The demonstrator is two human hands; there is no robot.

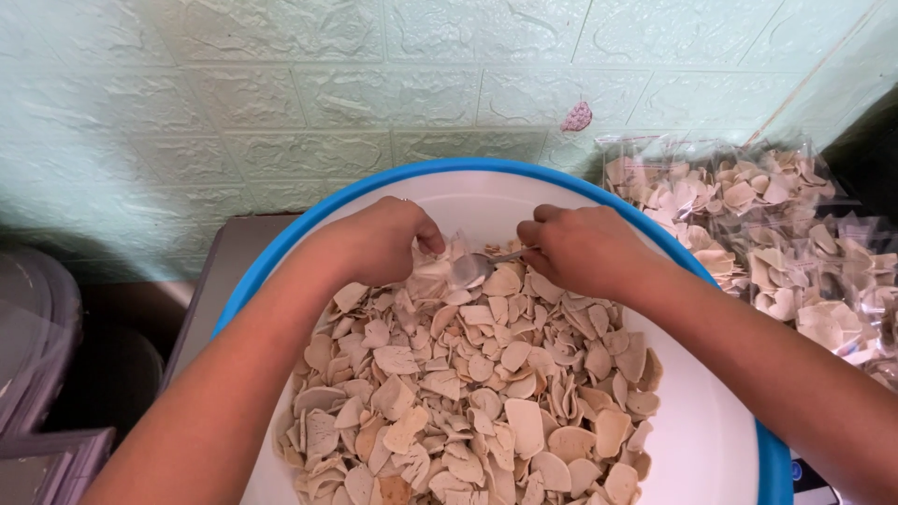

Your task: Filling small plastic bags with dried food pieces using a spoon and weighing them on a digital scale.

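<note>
A large basin [720, 440], white inside with a blue rim, holds a heap of pale beige flat crackers [477, 393]. At the far side of the heap my left hand [379, 238] grips a small clear plastic bag [456, 252] by its mouth. My right hand [580, 248] holds a metal spoon [477, 266], whose bowl sits at the bag's opening. Both hands hover just above the crackers.
Clear bags filled with the same crackers [776, 234] are piled to the right of the basin. A pale green embossed wall [281, 103] stands right behind. A dark round container [37, 318] sits at the left, and the basin rests on a grey surface [220, 271].
</note>
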